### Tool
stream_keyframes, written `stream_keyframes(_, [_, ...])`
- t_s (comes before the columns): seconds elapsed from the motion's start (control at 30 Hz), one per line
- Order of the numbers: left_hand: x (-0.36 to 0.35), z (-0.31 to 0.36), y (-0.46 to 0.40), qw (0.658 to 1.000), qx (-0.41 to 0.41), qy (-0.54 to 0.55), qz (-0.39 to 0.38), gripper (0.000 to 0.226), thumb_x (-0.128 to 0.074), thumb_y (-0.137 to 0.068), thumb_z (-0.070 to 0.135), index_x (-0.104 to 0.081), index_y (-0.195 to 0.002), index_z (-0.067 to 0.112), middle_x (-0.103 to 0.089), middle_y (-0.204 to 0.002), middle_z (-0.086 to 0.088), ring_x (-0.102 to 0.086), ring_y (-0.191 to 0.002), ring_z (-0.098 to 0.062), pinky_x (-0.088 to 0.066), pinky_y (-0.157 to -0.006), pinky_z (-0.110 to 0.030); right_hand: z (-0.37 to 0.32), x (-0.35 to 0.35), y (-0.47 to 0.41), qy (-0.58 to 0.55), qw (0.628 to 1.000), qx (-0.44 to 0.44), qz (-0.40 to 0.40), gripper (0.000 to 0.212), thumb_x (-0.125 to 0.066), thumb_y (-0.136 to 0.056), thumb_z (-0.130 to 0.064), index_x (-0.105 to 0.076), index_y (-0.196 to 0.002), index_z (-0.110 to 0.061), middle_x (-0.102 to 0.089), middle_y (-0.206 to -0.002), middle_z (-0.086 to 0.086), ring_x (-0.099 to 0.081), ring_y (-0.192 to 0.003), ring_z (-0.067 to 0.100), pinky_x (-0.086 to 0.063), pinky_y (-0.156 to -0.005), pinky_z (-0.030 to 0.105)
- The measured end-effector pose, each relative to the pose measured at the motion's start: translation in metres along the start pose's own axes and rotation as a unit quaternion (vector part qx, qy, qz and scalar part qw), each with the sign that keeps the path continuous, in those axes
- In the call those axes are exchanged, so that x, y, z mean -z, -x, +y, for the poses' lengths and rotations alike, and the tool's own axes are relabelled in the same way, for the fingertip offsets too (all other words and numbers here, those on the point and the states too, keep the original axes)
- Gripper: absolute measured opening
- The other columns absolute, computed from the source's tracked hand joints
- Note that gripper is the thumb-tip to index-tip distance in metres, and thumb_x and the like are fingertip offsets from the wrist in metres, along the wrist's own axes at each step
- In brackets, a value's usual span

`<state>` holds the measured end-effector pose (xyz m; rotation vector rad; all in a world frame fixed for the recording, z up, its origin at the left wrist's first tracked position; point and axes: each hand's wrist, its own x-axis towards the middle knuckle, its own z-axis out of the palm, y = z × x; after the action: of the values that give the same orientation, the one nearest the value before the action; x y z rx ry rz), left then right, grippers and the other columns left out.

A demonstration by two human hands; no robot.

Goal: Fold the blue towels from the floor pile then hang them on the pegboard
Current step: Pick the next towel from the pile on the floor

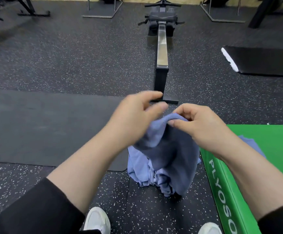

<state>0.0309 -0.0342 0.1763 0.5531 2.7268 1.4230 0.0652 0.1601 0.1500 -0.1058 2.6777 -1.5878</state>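
Blue towel (164, 149) pinched at top edge by right hand (199, 125); left hand (137, 112) blurred, loosely curled, grip indeterminate; pile (147, 176) at 6 o'clock.

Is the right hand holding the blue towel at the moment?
Yes, the right hand pinches the top edge of the towel between thumb and fingers.

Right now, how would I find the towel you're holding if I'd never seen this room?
Find the big green foam plyo box on the speckled black rubber floor. Just beside it lies a crumpled pile of light blue towels. The blue towel is the one lifted above that pile, pinched at its top edge by the right hand, with the left hand beside it.
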Motion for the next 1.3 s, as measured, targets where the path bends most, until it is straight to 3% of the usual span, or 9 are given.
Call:
stream_keyframes(0.07, [-0.015,0.003,0.006,0.990,-0.021,-0.088,-0.110,0.027,-0.061,-0.097,0.043,-0.066,-0.122,0.034,-0.059,-0.070,0.008,-0.056,-0.069,0.001,-0.034,-0.057,-0.009,-0.005,-0.001,0.000,0.023,1.000,0.019,-0.006,0.011,-0.068,-0.091,-0.012,-0.074,-0.089,-0.021,-0.075,-0.085,0.001,-0.062,-0.076,0.011,-0.050,-0.076,0.039])
stream_keyframes(0.2, [-0.015,-0.006,0.004,0.982,0.002,-0.138,-0.126,0.034,-0.055,-0.100,0.044,-0.052,-0.072,0.025,-0.051,-0.060,0.008,-0.047,-0.059,-0.004,-0.033,-0.053,-0.019,-0.005,0.004,0.002,-0.032,0.999,0.001,0.019,0.005,-0.070,-0.091,-0.012,-0.071,-0.088,-0.016,-0.076,-0.080,0.005,-0.061,-0.071,0.013,-0.048,-0.072,0.035])
stream_keyframes(0.4, [0.005,-0.014,-0.011,0.986,0.064,-0.084,0.126,0.045,-0.054,-0.102,0.032,-0.048,-0.062,0.013,-0.044,-0.051,0.001,-0.048,-0.048,-0.005,-0.025,-0.056,-0.031,0.004,0.009,0.005,0.084,0.995,-0.041,-0.041,0.027,-0.070,-0.092,-0.038,-0.068,-0.083,-0.013,-0.070,-0.075,0.014,-0.050,-0.062,0.012,-0.043,-0.062,0.037])
stream_keyframes(0.5, [0.019,-0.022,-0.016,0.974,0.100,-0.113,0.167,0.028,-0.057,-0.100,0.035,-0.067,-0.083,0.015,-0.057,-0.065,0.008,-0.061,-0.073,-0.016,-0.030,-0.062,-0.029,0.003,0.008,0.003,0.073,0.997,-0.009,0.001,0.024,-0.061,-0.099,-0.031,-0.066,-0.084,-0.013,-0.066,-0.076,0.015,-0.047,-0.065,0.011,-0.042,-0.063,0.040])
stream_keyframes(0.67, [-0.011,-0.003,0.004,0.995,-0.029,-0.060,-0.077,0.043,-0.060,-0.096,0.042,-0.055,-0.138,0.040,-0.061,-0.061,0.012,-0.051,-0.055,0.004,-0.037,-0.058,-0.012,-0.006,-0.002,0.000,0.120,0.991,0.054,-0.001,0.019,-0.056,-0.101,-0.021,-0.066,-0.088,-0.010,-0.067,-0.079,0.007,-0.053,-0.070,0.017,-0.045,-0.073,0.041])
stream_keyframes(0.77, [-0.018,-0.005,0.004,0.986,-0.049,-0.108,-0.120,0.017,-0.056,-0.099,0.045,-0.065,-0.111,0.036,-0.056,-0.054,0.021,-0.048,-0.053,0.007,-0.031,-0.053,-0.016,-0.004,-0.001,-0.002,0.047,0.998,0.030,0.015,0.013,-0.067,-0.095,-0.026,-0.070,-0.086,-0.016,-0.074,-0.078,0.000,-0.057,-0.071,0.008,-0.051,-0.074,0.042])
stream_keyframes(0.87, [-0.015,-0.011,-0.002,0.991,-0.024,-0.113,-0.071,0.026,-0.057,-0.099,0.043,-0.057,-0.078,0.029,-0.055,-0.056,0.013,-0.050,-0.056,0.001,-0.032,-0.056,-0.025,-0.001,0.005,0.001,0.009,1.000,0.000,0.020,0.024,-0.074,-0.088,-0.038,-0.069,-0.083,-0.015,-0.073,-0.075,0.011,-0.054,-0.065,0.012,-0.047,-0.066,0.040])
stream_keyframes(1.03, [0.009,-0.027,-0.016,0.978,0.100,-0.115,0.142,0.028,-0.054,-0.101,0.037,-0.059,-0.081,0.018,-0.056,-0.067,0.009,-0.057,-0.081,-0.028,-0.034,-0.067,-0.032,-0.003,0.017,0.008,0.073,0.994,-0.075,-0.044,0.038,-0.073,-0.088,-0.042,-0.064,-0.079,-0.007,-0.062,-0.067,0.021,-0.046,-0.053,0.016,-0.040,-0.052,0.038])
stream_keyframes(1.3, [0.041,-0.044,-0.015,0.960,0.132,-0.091,0.230,0.030,-0.051,-0.103,0.035,-0.061,-0.084,0.013,-0.058,-0.072,0.005,-0.055,-0.079,-0.026,-0.036,-0.069,-0.033,0.006,0.051,0.017,0.091,0.982,-0.145,-0.079,0.045,-0.076,-0.085,-0.042,-0.055,-0.072,-0.005,-0.044,-0.058,0.003,-0.037,-0.055,0.018,-0.028,-0.056,0.033])
